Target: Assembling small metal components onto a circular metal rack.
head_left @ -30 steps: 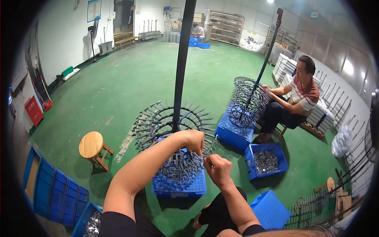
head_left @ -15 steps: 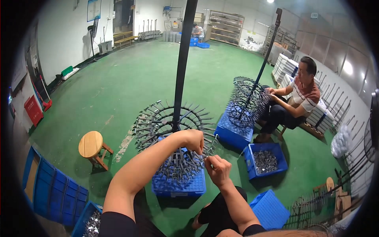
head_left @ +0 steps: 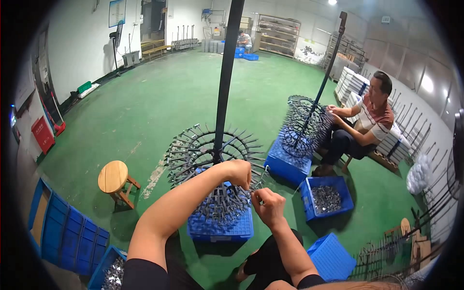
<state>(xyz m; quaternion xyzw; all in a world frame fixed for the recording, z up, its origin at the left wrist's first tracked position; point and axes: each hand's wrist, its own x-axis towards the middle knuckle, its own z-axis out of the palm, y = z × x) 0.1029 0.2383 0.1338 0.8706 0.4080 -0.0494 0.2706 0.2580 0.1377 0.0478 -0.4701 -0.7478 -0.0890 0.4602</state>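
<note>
Around me, a wide workshop with a green painted floor (head_left: 159, 96) and white walls (head_left: 72, 43). A round wooden stool (head_left: 114, 178) stands to my left (blue crates (head_left: 67, 234) stacked nearer). Metal shelving (head_left: 278, 33) lines the far wall; one ceiling lamp (head_left: 331, 2) glows.

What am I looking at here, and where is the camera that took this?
The camera sits on a person's head and looks down, so the two bare arms rising from the bottom edge are that person's own. Its wide lens bends straight lines near the rim. The left hand and right hand work at a round metal rack, a ring of spokes on a tall dark pole, standing on a blue crate. Whatever the fingers pinch is too small to make out. On the green floor stand a wooden stool and a blue bin of small metal parts. To the right, a seated co-worker handles a similar rack.
</note>
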